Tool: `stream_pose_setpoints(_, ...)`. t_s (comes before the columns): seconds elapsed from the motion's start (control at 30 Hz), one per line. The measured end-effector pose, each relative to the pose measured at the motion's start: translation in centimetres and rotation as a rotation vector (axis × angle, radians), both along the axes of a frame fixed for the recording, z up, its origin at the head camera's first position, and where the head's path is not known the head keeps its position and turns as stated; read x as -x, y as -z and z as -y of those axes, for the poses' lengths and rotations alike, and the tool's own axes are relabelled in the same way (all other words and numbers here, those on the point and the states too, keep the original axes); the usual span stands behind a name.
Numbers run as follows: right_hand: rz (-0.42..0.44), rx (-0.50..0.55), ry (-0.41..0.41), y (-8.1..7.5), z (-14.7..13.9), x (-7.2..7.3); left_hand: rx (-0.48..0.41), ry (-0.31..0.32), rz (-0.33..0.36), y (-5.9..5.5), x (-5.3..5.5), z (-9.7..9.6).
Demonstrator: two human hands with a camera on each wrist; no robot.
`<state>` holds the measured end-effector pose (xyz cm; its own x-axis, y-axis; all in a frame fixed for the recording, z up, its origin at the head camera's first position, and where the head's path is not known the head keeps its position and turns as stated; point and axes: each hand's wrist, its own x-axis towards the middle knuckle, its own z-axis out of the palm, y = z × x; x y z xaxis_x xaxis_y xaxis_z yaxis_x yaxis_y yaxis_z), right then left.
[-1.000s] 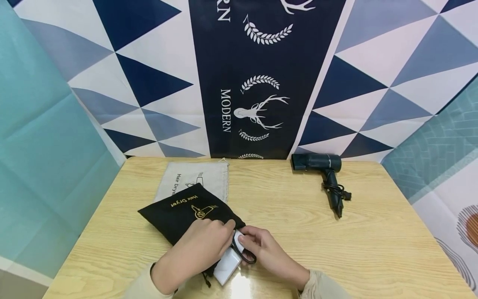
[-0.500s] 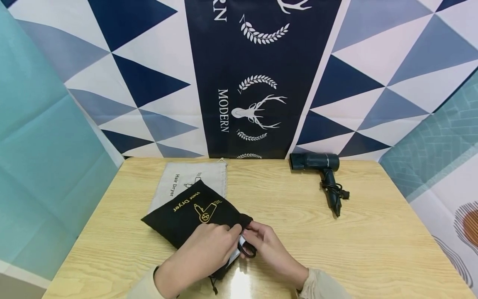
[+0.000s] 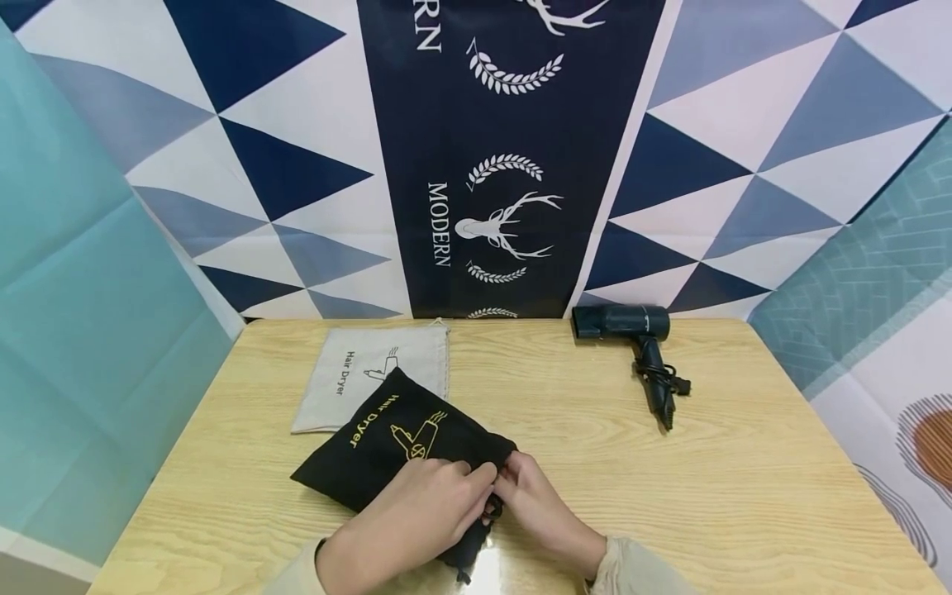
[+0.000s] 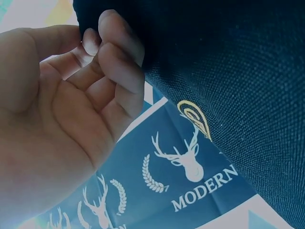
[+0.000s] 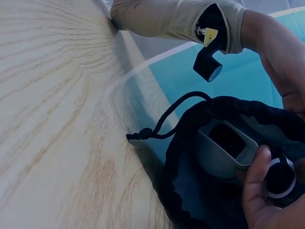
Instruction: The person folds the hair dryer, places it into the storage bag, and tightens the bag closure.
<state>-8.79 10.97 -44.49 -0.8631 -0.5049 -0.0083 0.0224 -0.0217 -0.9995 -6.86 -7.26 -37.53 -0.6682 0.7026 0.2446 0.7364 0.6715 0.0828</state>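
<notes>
A black drawstring pouch [image 3: 357, 463] printed "Hair Dryer" in yellow lies tilted on the table, its mouth toward the right hand. The left hand [image 3: 427, 508] pinches the pouch's rim, thumb against curled fingers in the left wrist view. Inside the mouth sits a white hair dryer [image 5: 214, 155], showing a rectangular nozzle and a round end. The right hand [image 3: 539, 512] reaches into the opening and grips the dryer near that round end, with the thumb between both parts. A black cord loop [image 3: 493, 507] shows at the mouth. Most of the dryer is hidden by the cloth.
A light grey "Hair Dryer" pouch [image 3: 327, 392] lies flat behind, partly under the black one. At the back right is a black hair dryer [image 3: 625, 322] with its cord wrapped round the handle. A patterned backdrop [image 3: 506, 124] stands behind the wooden table [image 3: 744, 496].
The white dryer has slid into the black pouch until almost out of sight in the head view. The pouch's mouth has moved right and been drawn over it, with both hands staying at the opening.
</notes>
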Motion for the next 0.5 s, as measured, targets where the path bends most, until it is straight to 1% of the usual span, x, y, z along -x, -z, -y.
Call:
stream_pose_setpoints(0.17,0.015,0.007,-0.002,0.23,0.07,-0.03,-0.012,0.009,-0.003,0.25,-0.03,-0.02)
stream_pose_setpoints(0.27,0.016,-0.007,0.017,0.34,0.2,-0.11,-0.023,0.016,-0.005,0.27,-0.06,-0.05)
stream_pose_setpoints(0.33,0.009,-0.031,0.035,0.42,0.31,-0.24,-0.035,0.041,-0.01,0.28,-0.14,-0.19)
stream_pose_setpoints(0.43,-0.003,-0.087,0.07,0.47,0.31,-0.63,-0.04,0.097,-0.026,0.38,-0.37,-0.58)
stream_pose_setpoints(0.5,0.001,-0.121,0.088,0.48,0.25,-0.9,-0.034,0.119,-0.042,0.5,-0.59,-0.82)
